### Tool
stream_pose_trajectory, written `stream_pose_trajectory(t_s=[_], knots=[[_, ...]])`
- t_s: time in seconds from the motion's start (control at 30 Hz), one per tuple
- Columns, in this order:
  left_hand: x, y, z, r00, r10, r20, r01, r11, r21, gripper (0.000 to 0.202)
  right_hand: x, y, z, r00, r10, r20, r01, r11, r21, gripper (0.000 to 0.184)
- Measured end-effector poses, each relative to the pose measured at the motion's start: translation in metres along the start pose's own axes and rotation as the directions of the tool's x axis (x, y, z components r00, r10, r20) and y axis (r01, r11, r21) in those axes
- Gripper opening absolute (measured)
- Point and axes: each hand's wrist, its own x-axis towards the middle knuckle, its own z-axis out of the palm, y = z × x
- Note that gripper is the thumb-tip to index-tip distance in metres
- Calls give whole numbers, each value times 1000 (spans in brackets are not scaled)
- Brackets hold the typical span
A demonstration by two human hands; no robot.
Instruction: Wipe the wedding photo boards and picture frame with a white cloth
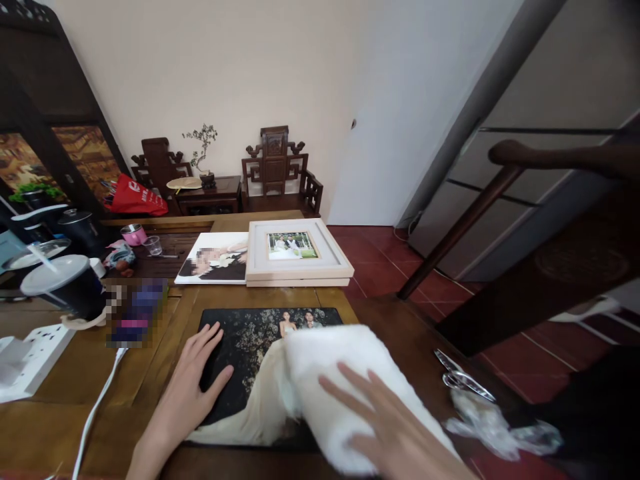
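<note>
A dark photo panel (245, 373) lies flat on the wooden table, printed with a couple and a long pale gown. My left hand (195, 377) rests on its left edge, fingers stretched out and holding nothing. Over the panel's right part, my right hand (370, 413) grips a folded white towel (330, 353), fingers spread across its top and slightly blurred. The towel covers the panel's lower right area and reaches past its right edge.
Beyond the panel are light wooden picture frames (300, 277), stacked beside a white-edged photo print (213, 260). To the left stand a lidded cup (65, 287), a power strip (40, 363) and a cable (97, 413). Scissors (463, 380) and crumpled plastic (495, 423) lie right, near a wooden chair (480, 220).
</note>
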Motion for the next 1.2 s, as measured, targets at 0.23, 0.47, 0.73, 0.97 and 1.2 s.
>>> stream_pose_trajectory(t_s=[0.23, 0.47, 0.73, 0.97, 1.2], knots=[[0, 0, 0, 1000, -1, -4, 1, 999, -43, 47, 88, 48, -13, 973, 194, 126, -186, 980, -71, 70], [0, -3, 1, 1000, -9, -26, 9, 1000, -19, 47, 45, 14, -3, 985, 153, 85, -147, 986, -72, 67], [1, -9, 4, 998, 47, -45, -49, 998, -36, 51, -29, -55, -7, 995, 17, 94, -15, 1000, -17, 55], [-1, -13, 3, 997, 75, -1, -75, 996, -53, 48, 53, -8, -17, 980, 162, 113, -146, 980, -135, 65], [0, -14, 3, 999, 30, 23, -28, 998, -59, 49, 95, 26, -14, 973, 216, 77, -195, 956, -220, 58]])
